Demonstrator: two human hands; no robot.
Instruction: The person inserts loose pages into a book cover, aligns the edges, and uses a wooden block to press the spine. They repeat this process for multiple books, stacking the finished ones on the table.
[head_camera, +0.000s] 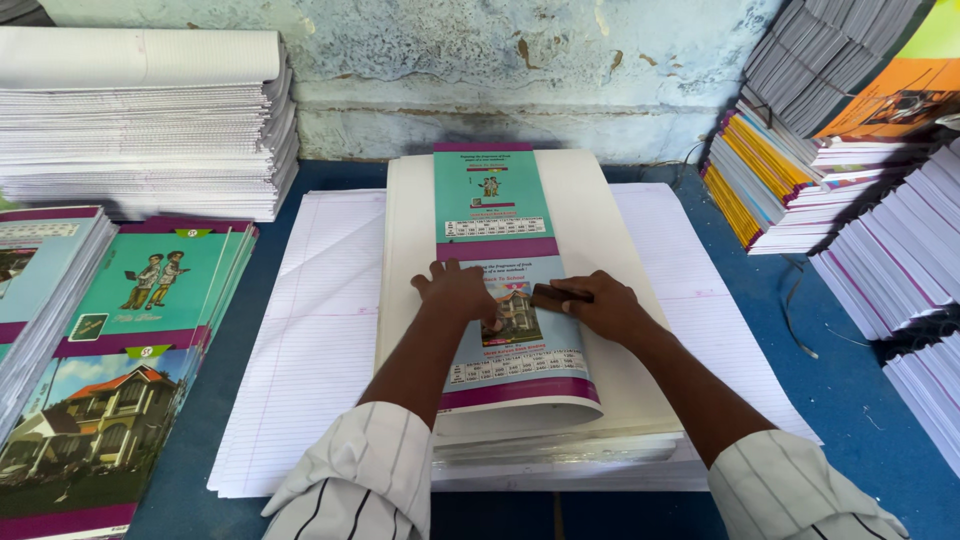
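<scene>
A folded notebook with a glossy printed cover (500, 225), teal at the far half and pale blue with a house picture at the near half, lies on a cream stack of folded sheets (610, 240). My left hand (453, 292) presses flat on the cover near its middle fold. My right hand (600, 305) holds a small dark wooden block (552, 295) against the cover just to the right of the left hand. Both forearms come from striped white sleeves at the bottom edge.
Ruled white sheets (320, 330) lie spread under the stack on a blue table (850, 390). Printed covers (130, 340) are piled at the left, a tall white paper stack (150, 120) at the back left, and finished notebooks (850, 170) at the right.
</scene>
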